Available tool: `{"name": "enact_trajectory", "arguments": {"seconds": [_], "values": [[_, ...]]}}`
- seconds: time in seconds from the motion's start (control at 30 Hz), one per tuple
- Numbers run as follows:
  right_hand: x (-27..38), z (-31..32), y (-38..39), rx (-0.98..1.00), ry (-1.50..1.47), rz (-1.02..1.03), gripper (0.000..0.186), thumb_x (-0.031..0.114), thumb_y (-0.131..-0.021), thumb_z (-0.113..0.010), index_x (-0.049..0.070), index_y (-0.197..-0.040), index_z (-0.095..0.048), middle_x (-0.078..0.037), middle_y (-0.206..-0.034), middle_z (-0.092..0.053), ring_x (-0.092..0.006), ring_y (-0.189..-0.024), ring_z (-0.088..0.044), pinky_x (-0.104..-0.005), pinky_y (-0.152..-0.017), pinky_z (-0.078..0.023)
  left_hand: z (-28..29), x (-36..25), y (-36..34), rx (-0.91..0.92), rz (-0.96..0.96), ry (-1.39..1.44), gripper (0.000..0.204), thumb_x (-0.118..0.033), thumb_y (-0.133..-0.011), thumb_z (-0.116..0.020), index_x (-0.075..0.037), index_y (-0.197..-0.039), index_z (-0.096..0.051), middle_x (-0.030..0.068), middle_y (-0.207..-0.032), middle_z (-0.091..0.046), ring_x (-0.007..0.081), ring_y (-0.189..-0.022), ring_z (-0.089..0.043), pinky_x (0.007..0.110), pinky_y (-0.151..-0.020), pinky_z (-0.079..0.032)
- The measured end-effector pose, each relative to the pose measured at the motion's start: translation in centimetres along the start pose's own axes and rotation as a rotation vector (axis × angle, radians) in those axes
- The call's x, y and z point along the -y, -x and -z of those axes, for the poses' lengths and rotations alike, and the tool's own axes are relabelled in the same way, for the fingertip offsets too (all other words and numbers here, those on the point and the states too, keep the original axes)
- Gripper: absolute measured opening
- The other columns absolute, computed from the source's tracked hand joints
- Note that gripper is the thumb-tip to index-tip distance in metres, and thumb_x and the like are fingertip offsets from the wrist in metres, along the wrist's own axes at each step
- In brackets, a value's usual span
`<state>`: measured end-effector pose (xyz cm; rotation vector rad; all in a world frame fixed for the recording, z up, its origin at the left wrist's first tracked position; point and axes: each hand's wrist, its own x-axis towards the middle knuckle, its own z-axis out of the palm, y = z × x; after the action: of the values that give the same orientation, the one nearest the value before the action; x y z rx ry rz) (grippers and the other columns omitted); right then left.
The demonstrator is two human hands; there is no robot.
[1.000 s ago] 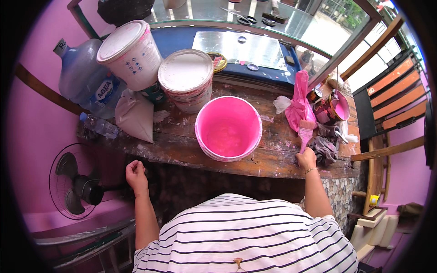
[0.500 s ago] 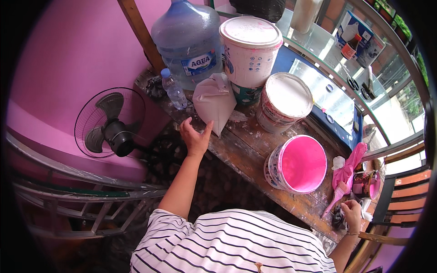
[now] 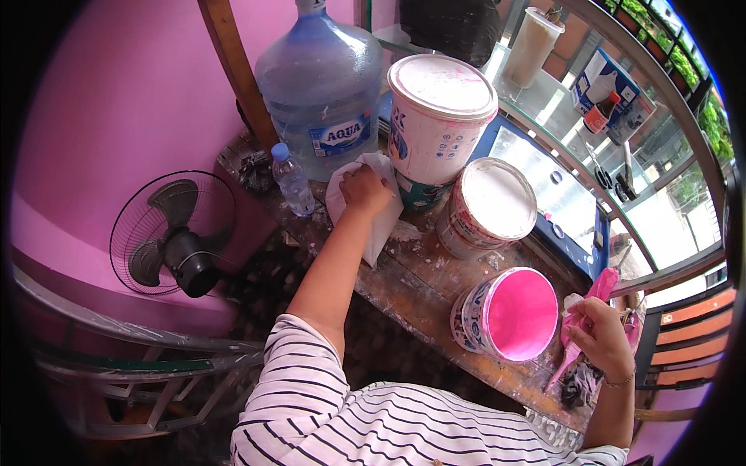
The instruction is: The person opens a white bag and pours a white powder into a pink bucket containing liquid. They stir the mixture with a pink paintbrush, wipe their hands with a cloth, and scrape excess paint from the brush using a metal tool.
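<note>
My left hand has its fingers curled into the top of a pale, filled plastic bag lying beside a small water bottle. A little in front of me, an uncovered bucket shows bright pink inside. My right hand hangs right of this bucket, thumb and fingers apart, over a pink paintbrush and crumpled pink plastic; whether it touches them I cannot tell. A dark crumpled rag lies beneath that hand.
Behind stand a large water jug, stacked buckets and another lidded bucket on the wooden bench. A glass display case lines the back. A fan and metal ladder are at the left.
My view has swung left. My left hand has moved forward onto the pale bag and closed. My right hand released the brush and rose slightly.
</note>
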<state>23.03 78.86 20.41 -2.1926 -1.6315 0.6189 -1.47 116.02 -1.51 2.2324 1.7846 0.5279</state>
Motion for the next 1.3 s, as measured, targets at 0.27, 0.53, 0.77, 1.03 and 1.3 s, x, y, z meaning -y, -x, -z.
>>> {"name": "enact_trajectory", "arguments": {"seconds": [0.27, 0.53, 0.77, 1.03, 1.3], "values": [[1.0, -0.3, 0.0, 0.035, 0.052, 0.004, 0.029, 0.008, -0.071, -0.074, 0.000, -0.095, -0.060, -0.006, -0.074, -0.053, -0.0155, -0.059, -0.048, -0.0282, -0.057, -0.041, 2.9, 2.2, 0.4, 0.211, -0.386, 0.435, 0.043, -0.024, -0.069, -0.067, 0.003, -0.102, -0.058, 0.0185, -0.096, -0.065, 0.0301, -0.092, -0.063, 0.038, -0.084, -0.047], [1.1, -0.8, -0.9, 0.055, 0.096, 0.065, 0.031, 0.011, -0.071, -0.075, 0.000, -0.096, -0.061, -0.007, -0.074, -0.054, -0.0172, -0.058, -0.049, -0.0293, -0.057, -0.042, 0.2, 5.8, -3.2, -0.087, -0.409, 0.198, 0.040, -0.001, -0.076, -0.054, 0.000, -0.115, -0.057, 0.0196, -0.119, -0.056, 0.0335, -0.104, -0.057, 0.039, -0.087, -0.047], [2.2, -1.7, -2.0, 0.173, 0.117, 0.004, 0.032, 0.015, -0.072, -0.075, 0.002, -0.098, -0.062, -0.009, -0.083, -0.059, -0.0188, -0.063, -0.057, -0.0304, -0.060, -0.047, -1.0, 5.2, -5.7, 0.214, -0.418, 0.155, 0.049, 0.001, -0.073, -0.057, -0.004, -0.122, -0.053, 0.0211, -0.131, -0.047, 0.0355, -0.115, -0.051, 0.041, -0.095, -0.044], [1.5, -2.1, -1.8, 0.194, 0.138, -0.025, 0.032, 0.017, -0.073, -0.075, 0.003, -0.098, -0.062, -0.009, -0.085, -0.060, -0.0206, -0.066, -0.059, -0.0323, -0.063, -0.048, 0.5, 3.5, -7.4, 0.257, -0.425, 0.064, 0.041, -0.004, -0.067, -0.069, -0.008, -0.107, -0.064, 0.0147, -0.109, -0.061, 0.0347, -0.103, -0.057, 0.041, -0.087, -0.047], [3.0, -2.3, -3.5, 0.209, 0.180, 0.084, 0.029, 0.018, -0.075, -0.071, 0.004, -0.099, -0.061, -0.011, -0.086, -0.059, -0.0274, -0.077, -0.060, -0.0364, -0.069, -0.049, -0.1, 5.5, -6.9, 0.020, -0.549, 0.244, 0.020, -0.003, -0.070, -0.061, -0.004, -0.089, -0.069, 0.0151, -0.091, -0.063, 0.0350, -0.090, -0.060, 0.042, -0.076, -0.048]]}}
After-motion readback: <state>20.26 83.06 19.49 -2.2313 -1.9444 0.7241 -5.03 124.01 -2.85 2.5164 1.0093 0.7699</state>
